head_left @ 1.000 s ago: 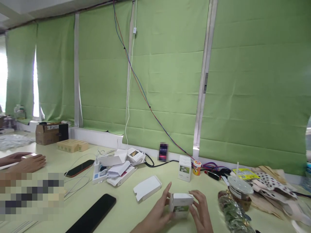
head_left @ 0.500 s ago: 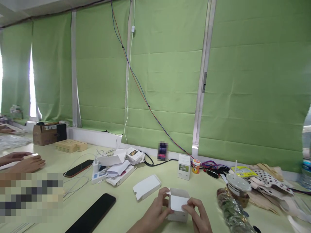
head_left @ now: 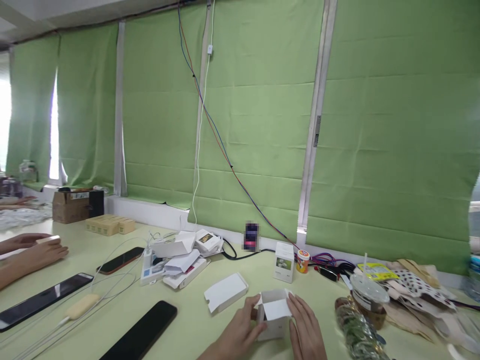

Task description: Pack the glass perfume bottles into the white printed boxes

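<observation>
A small white cardboard box [head_left: 272, 330] stands in front of me with its top flaps up and a white flap [head_left: 276, 310] slanting across the opening. My left hand [head_left: 242, 325] grips the box's left side, thumb on the front face and fingers behind. Along the right edge lies my right hand [head_left: 305, 322], its fingers stretched out and touching the box beside the flap. What is inside the box is mostly hidden. Just behind to the left rests a closed, longer white box [head_left: 227, 292]. Farther back stands a white box with a printed picture [head_left: 284, 262].
Left lie a black phone [head_left: 140, 332], another phone [head_left: 45, 300], cables and a power strip [head_left: 150, 272] beside a pile of white boxes [head_left: 183, 260]. Another person's hands [head_left: 37, 255] are at far left. To my right are a lidded cup [head_left: 369, 290], wrapped packets [head_left: 358, 325] and fabric scraps [head_left: 420, 287].
My right hand has let go of the flap and moved to the box's right edge, with fingers straightened. My left hand keeps its grip. The view has shifted slightly.
</observation>
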The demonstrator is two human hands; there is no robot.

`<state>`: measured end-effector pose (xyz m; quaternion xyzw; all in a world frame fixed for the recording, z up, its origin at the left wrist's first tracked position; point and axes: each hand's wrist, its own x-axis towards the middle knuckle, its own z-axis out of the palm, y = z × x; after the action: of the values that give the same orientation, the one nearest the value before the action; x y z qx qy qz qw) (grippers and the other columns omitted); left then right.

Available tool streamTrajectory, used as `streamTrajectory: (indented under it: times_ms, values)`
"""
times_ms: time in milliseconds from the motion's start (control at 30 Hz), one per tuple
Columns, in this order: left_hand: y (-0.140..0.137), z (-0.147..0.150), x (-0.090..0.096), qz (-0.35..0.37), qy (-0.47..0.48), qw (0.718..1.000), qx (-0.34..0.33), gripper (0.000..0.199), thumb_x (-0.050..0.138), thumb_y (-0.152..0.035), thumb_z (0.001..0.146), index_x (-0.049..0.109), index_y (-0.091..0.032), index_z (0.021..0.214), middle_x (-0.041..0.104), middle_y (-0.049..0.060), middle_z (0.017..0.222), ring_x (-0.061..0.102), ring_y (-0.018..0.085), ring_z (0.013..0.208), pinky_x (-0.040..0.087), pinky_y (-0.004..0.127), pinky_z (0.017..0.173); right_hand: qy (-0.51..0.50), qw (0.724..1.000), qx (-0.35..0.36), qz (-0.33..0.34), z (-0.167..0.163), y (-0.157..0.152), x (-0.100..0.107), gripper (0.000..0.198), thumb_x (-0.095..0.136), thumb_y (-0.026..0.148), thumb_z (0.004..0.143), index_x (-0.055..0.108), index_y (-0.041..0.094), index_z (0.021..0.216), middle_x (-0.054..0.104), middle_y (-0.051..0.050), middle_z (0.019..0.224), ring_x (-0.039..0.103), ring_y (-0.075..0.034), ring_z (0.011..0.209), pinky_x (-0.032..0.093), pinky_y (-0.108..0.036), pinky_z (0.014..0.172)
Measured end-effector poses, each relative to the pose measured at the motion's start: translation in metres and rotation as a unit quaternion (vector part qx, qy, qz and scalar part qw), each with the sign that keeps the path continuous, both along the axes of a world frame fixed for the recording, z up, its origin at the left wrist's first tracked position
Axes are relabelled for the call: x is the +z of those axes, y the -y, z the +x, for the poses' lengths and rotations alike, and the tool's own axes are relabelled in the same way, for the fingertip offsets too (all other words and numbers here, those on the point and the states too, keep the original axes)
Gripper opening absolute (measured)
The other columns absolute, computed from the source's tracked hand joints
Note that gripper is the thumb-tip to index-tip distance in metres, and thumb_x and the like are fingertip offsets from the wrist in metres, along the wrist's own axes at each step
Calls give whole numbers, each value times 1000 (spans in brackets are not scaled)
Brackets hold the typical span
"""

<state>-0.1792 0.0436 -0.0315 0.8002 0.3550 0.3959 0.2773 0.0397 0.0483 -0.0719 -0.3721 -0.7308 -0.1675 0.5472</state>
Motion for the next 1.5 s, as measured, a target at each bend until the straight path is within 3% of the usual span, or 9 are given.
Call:
streamTrajectory:
  times_ms: [300, 467, 667, 833, 1033, 1133, 1200, 1300, 1500]
  values:
    - [6, 2, 4, -30, -4, 999, 11, 36, 56, -43, 86, 46, -23, 114, 64, 8, 104, 61, 24, 93, 48, 34, 84, -63, 991, 69, -94, -13, 4, -11, 43, 31, 21, 96, 39, 29, 137, 47, -4, 143, 48, -21, 128, 45, -32, 99]
    - [10, 2, 18, -56, -42, 996, -59, 38, 64, -33, 81, 44, -24, 112, 64, 2, 97, 62, 20, 87, 51, 29, 78, -133, 976, 127, -118, -11, 10, 1, 34, 36, 32, 95, 46, 29, 127, 48, -7, 141, 47, -26, 127, 43, -38, 100]
    - [17, 9, 26, 157, -212, 954, -145, 46, 56, -40, 87, 39, -29, 129, 51, 10, 132, 60, 26, 106, 49, 32, 87, -295, 922, 179, -177, -1, 11, 12, 61, 48, 64, 81, 46, 25, 128, 35, -12, 147, 31, -37, 135, 29, -51, 108]
    - [13, 17, 15, 265, -270, 916, -135, 23, 44, -33, 92, 45, -26, 114, 61, 11, 118, 65, 23, 91, 51, 29, 78, -423, 841, 222, -255, 5, 10, 15, 64, 52, 64, 79, 46, 25, 129, 46, -10, 140, 38, -34, 131, 29, -47, 108]
    - [7, 11, 5, 73, -86, 993, -37, 51, 67, -17, 69, 40, -26, 111, 53, 7, 119, 55, 24, 104, 45, 33, 88, -527, 708, 320, -345, -4, 13, 17, 78, 58, 64, 74, 38, 27, 140, 59, -7, 132, 51, -33, 122, 42, -45, 98]
    - [3, 13, 2, -55, 43, 997, -36, 79, 77, -15, 61, 31, -26, 124, 43, 10, 135, 41, 28, 126, 32, 41, 106, -553, 658, 343, -379, -10, 8, 12, 79, 56, 70, 71, 42, 28, 138, 62, -6, 130, 57, -32, 116, 46, -45, 93]
    - [2, 17, 1, -127, 114, 982, -83, 92, 80, -15, 59, 25, -27, 132, 47, 11, 134, 42, 28, 127, 28, 44, 108, -535, 657, 332, -415, -12, 0, 7, 79, 56, 76, 65, 57, 26, 126, 69, -8, 119, 62, -34, 107, 50, -45, 87]
    - [4, 21, 3, -194, 164, 958, -136, 77, 75, -14, 64, 36, -23, 130, 62, 9, 116, 56, 27, 111, 39, 44, 100, -506, 665, 299, -460, -12, -11, 1, 77, 60, 81, 54, 70, 24, 104, 76, -8, 94, 66, -36, 94, 53, -45, 78]
    - [4, 21, 13, -189, 177, 966, 4, 35, 64, -8, 62, 63, -17, 95, 69, 6, 99, 62, 26, 97, 50, 36, 82, -490, 723, 266, -408, -1, -7, -1, 71, 61, 74, 64, 62, 22, 111, 75, -9, 100, 67, -30, 98, 51, -43, 88]
